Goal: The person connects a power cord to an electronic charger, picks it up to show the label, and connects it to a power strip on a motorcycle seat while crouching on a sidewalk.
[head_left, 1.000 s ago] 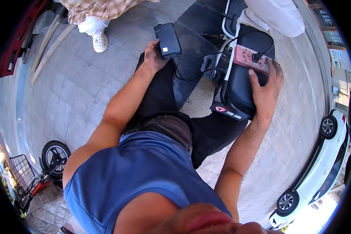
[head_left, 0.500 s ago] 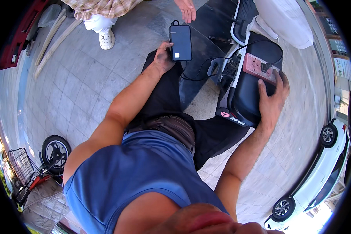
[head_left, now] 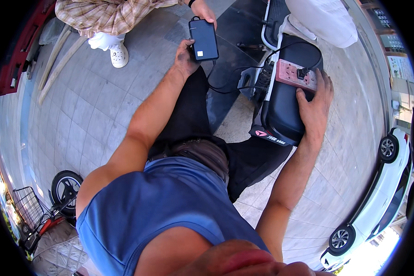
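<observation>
A black charger brick (head_left: 204,40) with a small white label is gripped at its near left side by my left hand (head_left: 185,60), whose fingers look smudged dark. At its far end another person's hand (head_left: 203,11) touches the same brick. My right hand (head_left: 315,103) holds the near end of a pink power strip (head_left: 287,72), thumb on one side and fingers on the other. The strip lies on the black seat (head_left: 285,108) of a scooter. A black plug (head_left: 303,73) sits in the strip. Black cable (head_left: 225,91) hangs from the brick toward the scooter.
A person in a plaid garment (head_left: 96,16) and white clogs (head_left: 119,55) is at the far left, near wooden strips (head_left: 62,69). White cloth-covered form (head_left: 326,20) rises beyond the seat. A bicycle wheel (head_left: 66,191) stands lower left; a white car (head_left: 377,207) is at the right.
The other person's hand has come down onto the charger's far end. The charger sits slightly farther up and left in view, though the whole view has shifted too. My right hand stays on the strip.
</observation>
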Tool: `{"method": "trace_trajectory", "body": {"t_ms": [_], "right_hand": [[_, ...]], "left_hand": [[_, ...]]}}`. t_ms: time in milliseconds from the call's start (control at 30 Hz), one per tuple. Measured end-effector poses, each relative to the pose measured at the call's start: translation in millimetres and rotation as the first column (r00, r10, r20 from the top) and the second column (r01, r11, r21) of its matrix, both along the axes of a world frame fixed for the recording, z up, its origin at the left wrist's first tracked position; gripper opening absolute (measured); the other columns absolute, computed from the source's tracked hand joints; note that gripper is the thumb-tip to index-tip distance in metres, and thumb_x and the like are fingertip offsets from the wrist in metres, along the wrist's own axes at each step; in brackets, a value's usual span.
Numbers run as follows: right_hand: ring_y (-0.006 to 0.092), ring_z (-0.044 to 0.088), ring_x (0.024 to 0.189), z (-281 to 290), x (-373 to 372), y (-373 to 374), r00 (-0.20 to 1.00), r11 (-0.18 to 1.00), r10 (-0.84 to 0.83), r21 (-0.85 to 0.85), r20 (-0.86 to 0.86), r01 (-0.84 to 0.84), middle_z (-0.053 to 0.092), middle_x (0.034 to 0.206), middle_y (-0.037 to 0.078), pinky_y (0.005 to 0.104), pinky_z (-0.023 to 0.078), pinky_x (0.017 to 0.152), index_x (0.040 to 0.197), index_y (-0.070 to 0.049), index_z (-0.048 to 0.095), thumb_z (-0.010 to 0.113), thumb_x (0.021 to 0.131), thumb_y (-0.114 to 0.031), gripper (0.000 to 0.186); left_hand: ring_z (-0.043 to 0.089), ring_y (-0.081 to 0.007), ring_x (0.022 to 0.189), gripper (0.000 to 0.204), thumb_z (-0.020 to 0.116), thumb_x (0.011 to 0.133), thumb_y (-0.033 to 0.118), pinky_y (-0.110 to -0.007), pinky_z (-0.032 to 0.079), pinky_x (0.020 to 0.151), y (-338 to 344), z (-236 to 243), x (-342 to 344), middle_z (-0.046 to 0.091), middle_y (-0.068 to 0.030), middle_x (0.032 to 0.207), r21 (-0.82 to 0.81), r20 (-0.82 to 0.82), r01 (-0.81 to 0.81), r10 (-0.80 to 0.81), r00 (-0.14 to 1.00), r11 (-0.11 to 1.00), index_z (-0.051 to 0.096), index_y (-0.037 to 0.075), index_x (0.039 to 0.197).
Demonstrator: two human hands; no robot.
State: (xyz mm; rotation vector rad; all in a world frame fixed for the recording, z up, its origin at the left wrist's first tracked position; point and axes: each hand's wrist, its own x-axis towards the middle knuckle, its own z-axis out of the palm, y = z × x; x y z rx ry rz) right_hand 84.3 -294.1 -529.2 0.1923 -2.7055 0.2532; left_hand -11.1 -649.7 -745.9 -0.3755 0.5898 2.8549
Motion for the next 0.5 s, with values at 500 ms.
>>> {"method": "trace_trajectory", "body": {"t_ms": [500], "right_hand": [[0.0361,0.049,0.129,7.7,18.3,-8.8,0.984,0.982,-0.172,0.074,-0.057,0.176,0.058,0.136,0.016,0.0500,0.033,0.115,0.137,-0.010,0.065,0.087,0.072,-0.037,0.074]], "left_hand": [[0.061,-0.0333,0.118,0.052,0.048,0.103,0.040,-0.050,0.044,0.108,1.7,17.7,-33.8,0.065,-0.0168,0.125,-0.036,0.124,-0.125,0.129,0.984,0.991,0.053,-0.002,0.134]]}}
